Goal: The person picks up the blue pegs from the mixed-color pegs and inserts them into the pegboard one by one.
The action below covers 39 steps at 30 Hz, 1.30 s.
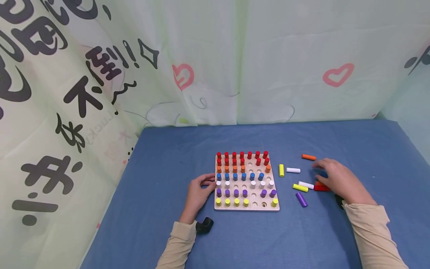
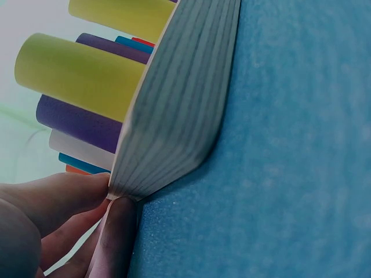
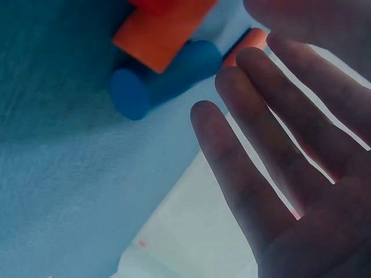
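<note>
A square wooden pegboard (image 1: pixel 235 209) holds rows of red, orange, blue, white, purple and yellow pegs, with several holes bare. My left hand (image 1: pixel 199 192) pinches its left edge; in the left wrist view the thumb (image 2: pixel 69 197) sits at the upper edge and a finger (image 2: pixel 119 226) against the side. My right hand (image 1: pixel 339 181) hovers over loose pegs to the board's right, its fingers (image 3: pixel 243 168) extended and holding nothing. Close to those fingers lie a blue peg (image 3: pixel 174 81), an orange peg (image 3: pixel 162 37) and part of a red one (image 3: pixel 156 4).
Between board and right hand lie yellow pegs (image 1: pixel 281 170), white pegs (image 1: pixel 293 170) and a purple peg (image 1: pixel 301 200). Another orange peg (image 1: pixel 308 157) lies farther back. Blue cloth (image 1: pixel 161 164) covers the table; a printed curtain (image 1: pixel 262 89) hangs behind it.
</note>
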{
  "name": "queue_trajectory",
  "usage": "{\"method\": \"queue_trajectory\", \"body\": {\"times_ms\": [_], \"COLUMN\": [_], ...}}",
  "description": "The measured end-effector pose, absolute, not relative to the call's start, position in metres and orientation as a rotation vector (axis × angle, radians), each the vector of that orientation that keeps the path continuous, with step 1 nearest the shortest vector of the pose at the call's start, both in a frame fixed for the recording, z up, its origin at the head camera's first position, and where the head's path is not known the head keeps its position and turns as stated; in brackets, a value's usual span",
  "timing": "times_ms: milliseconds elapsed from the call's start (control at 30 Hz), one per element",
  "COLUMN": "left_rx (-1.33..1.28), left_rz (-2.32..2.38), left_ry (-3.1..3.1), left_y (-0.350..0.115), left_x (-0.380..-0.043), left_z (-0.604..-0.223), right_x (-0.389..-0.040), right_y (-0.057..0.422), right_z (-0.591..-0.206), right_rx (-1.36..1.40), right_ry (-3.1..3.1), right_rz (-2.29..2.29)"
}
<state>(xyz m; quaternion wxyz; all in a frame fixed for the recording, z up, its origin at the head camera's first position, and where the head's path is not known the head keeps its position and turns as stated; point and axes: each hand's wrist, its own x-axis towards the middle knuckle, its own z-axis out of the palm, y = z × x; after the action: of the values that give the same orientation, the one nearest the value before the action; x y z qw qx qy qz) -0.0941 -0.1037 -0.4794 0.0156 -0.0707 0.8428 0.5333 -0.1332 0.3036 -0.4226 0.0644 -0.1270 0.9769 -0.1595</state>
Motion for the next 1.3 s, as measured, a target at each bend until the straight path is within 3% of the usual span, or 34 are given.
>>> {"method": "queue_trajectory", "body": {"times_ms": [1300], "left_rx": [-0.200], "left_rz": [1.677], "left_ry": [2.618], "left_y": [-0.103], "left_x": [-0.097], "left_z": [-0.480], "right_x": [-0.136], "right_y": [0.311], "right_z": [-0.430], "right_rx": [-0.340], "right_ry": [2.974], "right_rz": [-0.455]}}
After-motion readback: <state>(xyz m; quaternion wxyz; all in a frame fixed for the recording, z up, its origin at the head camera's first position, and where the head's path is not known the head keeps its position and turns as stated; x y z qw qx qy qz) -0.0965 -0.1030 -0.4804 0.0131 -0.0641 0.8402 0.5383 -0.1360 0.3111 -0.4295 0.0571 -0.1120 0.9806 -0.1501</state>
